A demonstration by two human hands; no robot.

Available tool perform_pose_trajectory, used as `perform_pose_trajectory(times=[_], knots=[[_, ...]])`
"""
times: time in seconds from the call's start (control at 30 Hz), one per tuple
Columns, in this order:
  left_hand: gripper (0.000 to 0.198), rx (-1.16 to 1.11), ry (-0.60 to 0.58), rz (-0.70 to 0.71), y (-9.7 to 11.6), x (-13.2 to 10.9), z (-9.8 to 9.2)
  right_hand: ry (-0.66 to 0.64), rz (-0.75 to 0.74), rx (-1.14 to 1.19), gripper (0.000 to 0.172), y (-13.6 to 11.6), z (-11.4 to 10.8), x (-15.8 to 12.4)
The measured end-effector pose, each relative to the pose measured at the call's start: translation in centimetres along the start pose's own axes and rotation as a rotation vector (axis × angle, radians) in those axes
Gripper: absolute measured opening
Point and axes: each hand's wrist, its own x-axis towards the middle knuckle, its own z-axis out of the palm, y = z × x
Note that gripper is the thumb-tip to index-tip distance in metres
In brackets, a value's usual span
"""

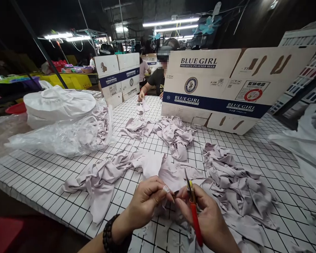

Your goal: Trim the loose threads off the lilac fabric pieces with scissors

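My left hand [146, 198] is closed in a pinch on the edge of a pale mauve cloth piece [154, 163], which hangs forward over the table. My right hand [209, 214] is closed around a pair of scissors [195, 219] with a red handle, blades pointing up and away from me. Its thumb and index finger also meet near a small dark bit beside my left fingertips; I cannot make out what that is. Crumpled mauve cloth pieces [234, 182] lie beside my right hand, and more cloth [97, 175] spreads to the left.
The table [50, 175] has a white cover with a black grid. Two beer cartons [202, 84] stand as screens at the back. A clear plastic bag [71, 138] of cloth pieces sits left. Across the table, a person's hand [141, 96] handles cloth. Small scraps lie near me.
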Motion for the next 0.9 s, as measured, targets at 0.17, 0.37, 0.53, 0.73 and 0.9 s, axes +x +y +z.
perform_pose_trajectory(times=[0.17,0.37,0.53,0.73,0.9], knots=[[0.035,0.143,-0.001,0.008,-0.2,-0.3,0.0,0.025,-0.041,-0.436,0.033,-0.9,-1.4,-1.3],[0.027,0.221,-0.017,0.048,-0.2,-0.4,0.1,-0.037,-0.017,-0.585,0.031,-1.6,-1.1,-1.6],[0.021,0.248,-0.016,0.043,-0.7,-0.7,0.0,-0.022,-0.022,-0.621,0.031,-1.9,-0.7,-1.4],[0.019,0.232,-0.011,0.006,-1.1,-0.9,-0.1,-0.009,-0.081,-0.659,0.029,-1.6,-0.5,-1.4],[0.022,0.194,-0.024,-0.031,-1.1,-1.0,-0.2,0.02,-0.126,-0.696,0.031,-1.2,-0.3,-1.4]])
